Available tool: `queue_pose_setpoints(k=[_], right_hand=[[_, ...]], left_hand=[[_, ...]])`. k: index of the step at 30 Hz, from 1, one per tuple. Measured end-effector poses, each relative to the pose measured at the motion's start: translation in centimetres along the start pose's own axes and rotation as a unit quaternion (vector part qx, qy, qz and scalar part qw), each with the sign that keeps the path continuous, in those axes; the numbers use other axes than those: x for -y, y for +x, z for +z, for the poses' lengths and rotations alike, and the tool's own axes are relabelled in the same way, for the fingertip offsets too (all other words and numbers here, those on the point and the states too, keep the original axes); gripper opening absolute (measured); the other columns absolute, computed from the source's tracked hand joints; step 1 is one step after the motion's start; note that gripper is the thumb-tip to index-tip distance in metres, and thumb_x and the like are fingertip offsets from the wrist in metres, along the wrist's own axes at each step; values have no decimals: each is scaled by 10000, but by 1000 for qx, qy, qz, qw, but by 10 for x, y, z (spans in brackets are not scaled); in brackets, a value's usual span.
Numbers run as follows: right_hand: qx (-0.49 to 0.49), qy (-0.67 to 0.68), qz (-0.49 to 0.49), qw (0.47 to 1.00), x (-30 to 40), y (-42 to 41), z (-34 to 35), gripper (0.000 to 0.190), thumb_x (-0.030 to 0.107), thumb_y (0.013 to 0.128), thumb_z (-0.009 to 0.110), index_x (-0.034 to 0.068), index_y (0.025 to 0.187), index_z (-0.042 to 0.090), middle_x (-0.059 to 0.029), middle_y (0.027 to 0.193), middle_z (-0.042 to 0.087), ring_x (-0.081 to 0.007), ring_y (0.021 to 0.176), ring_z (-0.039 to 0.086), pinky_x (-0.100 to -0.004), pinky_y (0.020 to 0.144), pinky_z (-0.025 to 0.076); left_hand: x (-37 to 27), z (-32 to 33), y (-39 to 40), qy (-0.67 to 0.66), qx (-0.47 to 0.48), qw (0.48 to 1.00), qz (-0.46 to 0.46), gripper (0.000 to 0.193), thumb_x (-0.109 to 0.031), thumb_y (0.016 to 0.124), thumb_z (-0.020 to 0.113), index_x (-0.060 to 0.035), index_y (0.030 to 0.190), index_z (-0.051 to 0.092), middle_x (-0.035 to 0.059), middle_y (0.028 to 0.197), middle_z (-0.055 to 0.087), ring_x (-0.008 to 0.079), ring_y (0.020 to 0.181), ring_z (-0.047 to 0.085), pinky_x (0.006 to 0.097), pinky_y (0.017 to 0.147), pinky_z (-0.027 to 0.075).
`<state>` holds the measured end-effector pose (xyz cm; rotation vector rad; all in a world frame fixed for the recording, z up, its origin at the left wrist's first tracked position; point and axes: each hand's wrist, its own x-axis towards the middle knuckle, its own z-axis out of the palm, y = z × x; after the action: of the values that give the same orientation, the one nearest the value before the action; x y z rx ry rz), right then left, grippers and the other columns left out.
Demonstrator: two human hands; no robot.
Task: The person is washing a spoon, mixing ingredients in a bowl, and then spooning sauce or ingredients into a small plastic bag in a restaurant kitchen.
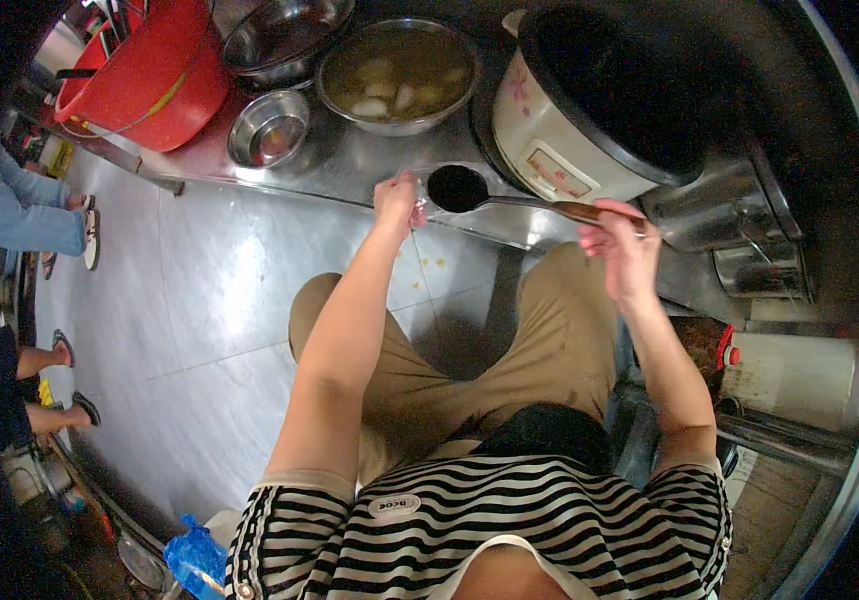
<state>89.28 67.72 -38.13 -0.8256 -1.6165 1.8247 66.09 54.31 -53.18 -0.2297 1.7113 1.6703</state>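
Observation:
A ladle (527, 202) with a brown handle and a metal neck lies nearly level across my front, and my right hand (628, 247) grips the handle's end. Its round bowl (457, 187) looks very dark; I cannot tell whether it holds something. Close beside the bowl, my left hand (398, 199) pinches what looks like a clear plastic bag (420, 204). Both hands are over the front edge of a steel counter (369, 166). Just beyond the ladle stands a large white cooker pot (542, 127) with a black rim; its inside is too dark to see.
A steel bowl of cloudy liquid with pale pieces (399, 75), a small steel bowl (268, 129), another steel bowl (279, 37) and a red bucket (152, 90) stand on the counter. Steel containers (707, 202) are at the right. Other people's legs (39, 202) show at the left.

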Motion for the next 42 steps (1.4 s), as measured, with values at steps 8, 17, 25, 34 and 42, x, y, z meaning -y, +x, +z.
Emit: queue_pose_setpoints(k=[8,17,25,34,42], right_hand=[[278,-380,-360,805,-11,-13,29,206,63,649,621,57,854,610,-90,700,581,-205,572,579,-277,509,477],[78,-138,-328,931,51,-23,-7,215,47,728,562,-28,928,589,-110,808,610,-198,642,608,-275,516,493],[-63,-379,-318,867,96,25,-66,241,83,723,606,3,950,601,-97,802,621,-139,624,580,-233,567,458],[9,-337,-208,918,68,65,-81,211,110,711,589,30,903,624,-64,704,620,-97,610,574,-228,557,460],[-138,-81,-177,971,103,54,-101,200,108,782,508,-35,902,579,-135,693,614,-169,537,591,-233,476,471]], left_hand=[[-4,-4,1,-37,34,998,-37,368,-373,883,388,-85,1064,527,30,535,396,146,412,431,314,370,423],[-5,-3,2,-20,37,998,-41,397,-394,875,385,-87,1094,508,47,527,413,158,400,441,323,375,436],[1,-3,13,-18,25,999,-42,398,-401,869,383,-96,1086,518,54,521,435,144,399,434,308,372,419],[-1,1,9,7,33,999,-40,407,-419,879,355,-102,1068,525,62,495,424,164,375,424,335,360,414],[6,-5,16,12,48,998,-40,440,-433,883,335,-102,1098,528,76,508,448,171,395,438,347,376,431]])
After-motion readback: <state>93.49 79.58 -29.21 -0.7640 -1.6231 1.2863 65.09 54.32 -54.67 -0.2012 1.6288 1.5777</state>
